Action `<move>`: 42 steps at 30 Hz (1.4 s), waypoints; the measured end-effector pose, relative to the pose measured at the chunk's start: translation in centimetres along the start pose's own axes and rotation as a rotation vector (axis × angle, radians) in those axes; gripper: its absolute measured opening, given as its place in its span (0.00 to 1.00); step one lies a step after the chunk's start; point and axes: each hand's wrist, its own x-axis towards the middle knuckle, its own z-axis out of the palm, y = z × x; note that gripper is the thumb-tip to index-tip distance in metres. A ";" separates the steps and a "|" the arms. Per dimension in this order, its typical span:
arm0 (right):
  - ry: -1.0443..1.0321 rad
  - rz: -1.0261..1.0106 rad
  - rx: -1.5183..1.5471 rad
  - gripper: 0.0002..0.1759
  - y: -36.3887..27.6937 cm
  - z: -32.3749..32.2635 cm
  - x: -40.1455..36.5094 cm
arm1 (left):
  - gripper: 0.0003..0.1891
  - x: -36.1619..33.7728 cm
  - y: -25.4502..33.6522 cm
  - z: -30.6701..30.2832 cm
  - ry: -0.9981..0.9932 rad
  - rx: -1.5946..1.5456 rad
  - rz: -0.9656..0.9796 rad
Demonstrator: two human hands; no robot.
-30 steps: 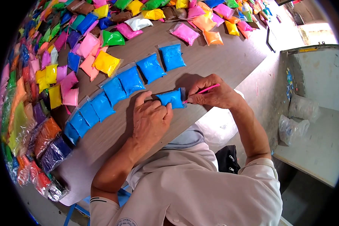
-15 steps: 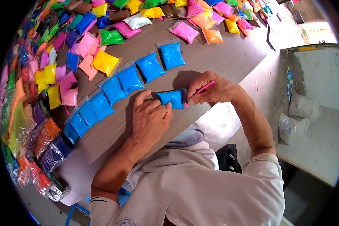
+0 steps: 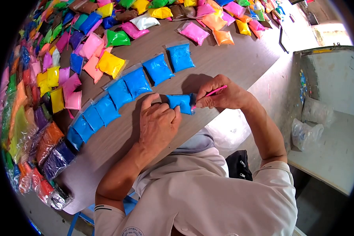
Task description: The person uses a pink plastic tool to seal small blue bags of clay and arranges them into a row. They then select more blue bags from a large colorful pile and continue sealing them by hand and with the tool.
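A small clear packet with blue filling lies at the table's front edge between my hands. My left hand holds its left end, the thumb pressed on the front and the index finger stretched past the back; the other fingers are curled. At the packet's right end, my right hand is closed in a pinch round a thin pink stick, whose lower tip touches the packet's clear edge. The fingertips partly hide that end. Behind my hands, several more blue packets form a curved row.
Heaps of coloured packets cover the table's left and far sides. A white plastic bag is below the front edge, beside a black bag. On the right, clear plastic bags sit on a pale surface.
The blue packet's right end has shifted slightly, and my right fingers have moved a little at its edge. My left hand keeps its hold. The row of packets is unchanged.
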 end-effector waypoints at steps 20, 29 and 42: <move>-0.047 -0.007 0.038 0.07 0.1 0.2 -0.6 | 0.17 0.1 0.1 -0.1 -0.004 0.003 -0.008; -0.008 0.009 -0.006 0.08 0.0 0.6 -0.5 | 0.17 0.0 0.0 0.0 0.012 -0.008 -0.001; -0.136 -0.006 0.112 0.09 1.1 0.1 -0.9 | 0.18 -0.1 0.0 0.1 0.003 -0.003 -0.003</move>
